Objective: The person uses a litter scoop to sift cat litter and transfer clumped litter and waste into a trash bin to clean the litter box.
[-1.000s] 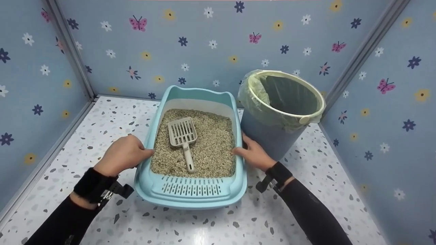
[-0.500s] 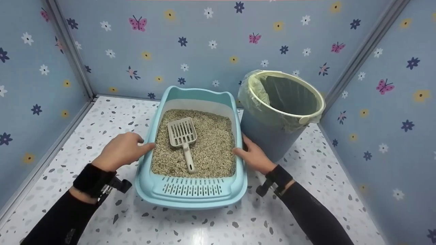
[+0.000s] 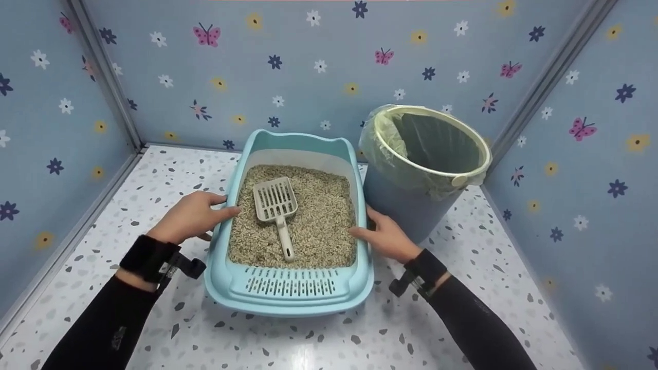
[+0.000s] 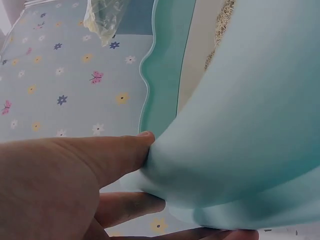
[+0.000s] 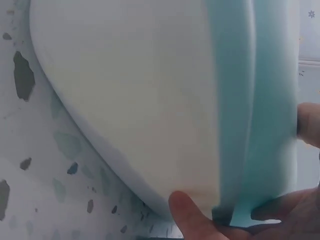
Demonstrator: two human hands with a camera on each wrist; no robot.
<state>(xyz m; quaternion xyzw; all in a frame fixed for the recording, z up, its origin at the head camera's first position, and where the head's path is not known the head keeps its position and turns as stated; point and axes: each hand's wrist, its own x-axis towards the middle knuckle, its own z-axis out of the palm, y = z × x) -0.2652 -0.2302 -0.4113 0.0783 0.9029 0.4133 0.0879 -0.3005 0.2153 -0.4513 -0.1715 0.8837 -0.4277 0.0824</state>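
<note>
A light blue litter box filled with beige litter sits on the speckled floor. A beige slotted scoop lies on the litter, handle toward me. My left hand grips the box's left rim, thumb over the edge. In the left wrist view the left hand has its thumb on the box wall and fingers beneath it. My right hand grips the right rim, thumb over the edge. In the right wrist view the fingers curl under the box's side.
A blue bin lined with a pale green bag stands right beside the box, touching distance from my right hand. Flowered blue walls close in at the back and both sides. Bare speckled floor lies in front of the box.
My left hand slid farther forward along the left rim, its thumb now hooked over the edge. The right hand and the box have barely moved.
</note>
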